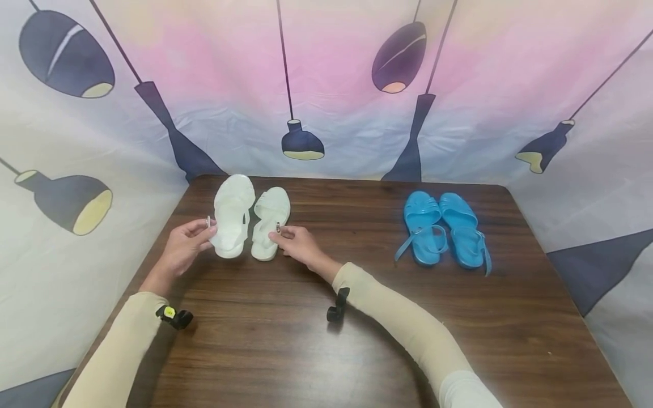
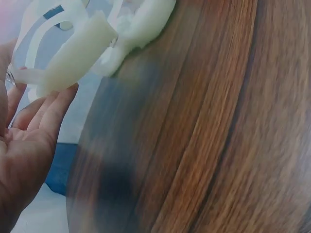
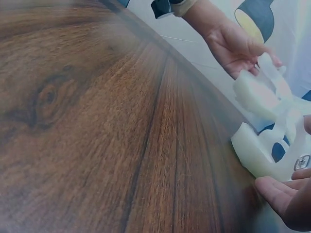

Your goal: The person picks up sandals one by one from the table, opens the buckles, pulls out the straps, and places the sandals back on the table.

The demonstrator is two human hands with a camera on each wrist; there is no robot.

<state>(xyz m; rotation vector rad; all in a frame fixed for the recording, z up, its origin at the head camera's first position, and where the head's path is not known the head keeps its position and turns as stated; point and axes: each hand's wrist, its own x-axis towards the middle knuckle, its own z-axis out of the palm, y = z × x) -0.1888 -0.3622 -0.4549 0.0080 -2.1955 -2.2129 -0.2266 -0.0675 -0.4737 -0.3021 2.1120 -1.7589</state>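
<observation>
Two white sandals lie toward the back left, toes away from me. My left hand (image 1: 183, 249) grips the left white sandal (image 1: 232, 218) at the side of its heel, thumb on the strap and fingers beneath, as the left wrist view shows. This sandal looks raised off the table and tilted. My right hand (image 1: 302, 245) holds the right white sandal (image 1: 264, 249) by its outer heel side, near a metal buckle (image 3: 302, 162). Its fingertips (image 3: 267, 183) sit low against the sole. Whether that sandal touches the table, I cannot tell.
A pair of blue sandals (image 1: 422, 212) with loose ankle straps stands at the back right of the brown wooden table (image 1: 347, 294). A cloth backdrop (image 1: 336, 73) printed with hanging lamps rises behind the table's rear edge. Dark wrist cameras (image 1: 335, 311) hang at the sleeves.
</observation>
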